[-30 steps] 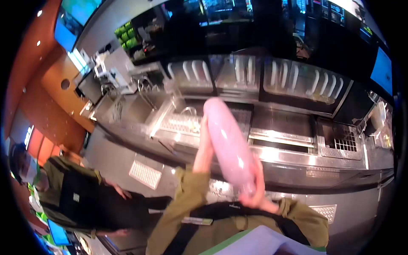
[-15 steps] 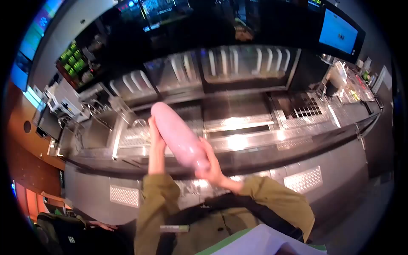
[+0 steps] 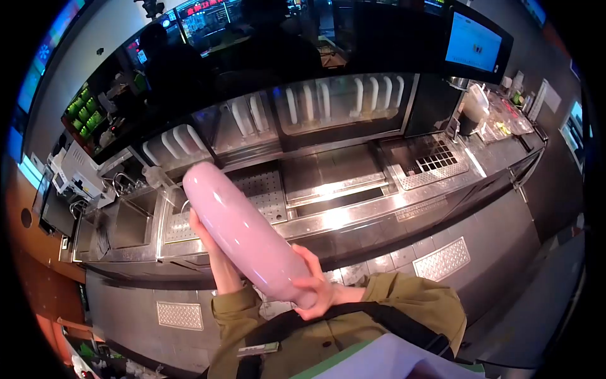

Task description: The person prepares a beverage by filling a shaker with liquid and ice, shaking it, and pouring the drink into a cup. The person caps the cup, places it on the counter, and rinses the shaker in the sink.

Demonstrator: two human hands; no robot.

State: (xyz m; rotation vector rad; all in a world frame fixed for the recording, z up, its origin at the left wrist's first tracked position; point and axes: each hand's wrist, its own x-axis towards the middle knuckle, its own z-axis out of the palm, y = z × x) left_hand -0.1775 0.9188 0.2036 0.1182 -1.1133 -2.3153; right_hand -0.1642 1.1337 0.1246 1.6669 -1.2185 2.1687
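Both hands hold a long, glossy pink bottle-shaped object (image 3: 243, 234), rounded at the far end and narrower at the near end. Its exact kind cannot be told. It lies slantwise in the air in front of my chest, its rounded end up and to the left. My left hand (image 3: 203, 235) grips its left side and underside, with most of its fingers hidden behind it. Around the narrow end nearest my body wrap the fingers of my right hand (image 3: 315, 285).
Beyond the hands runs a steel counter with a perforated drain tray (image 3: 268, 199), a grated drain (image 3: 435, 163) and a sink (image 3: 126, 221) at left. Clear bins with white handles (image 3: 309, 104) stand behind. A monitor (image 3: 475, 43) and a white pitcher (image 3: 475, 104) are at right.
The pink object has come nearer to me and looks larger, its rounded end shifting left. Both hands stay on it. The view has turned, so the counter sits further left.
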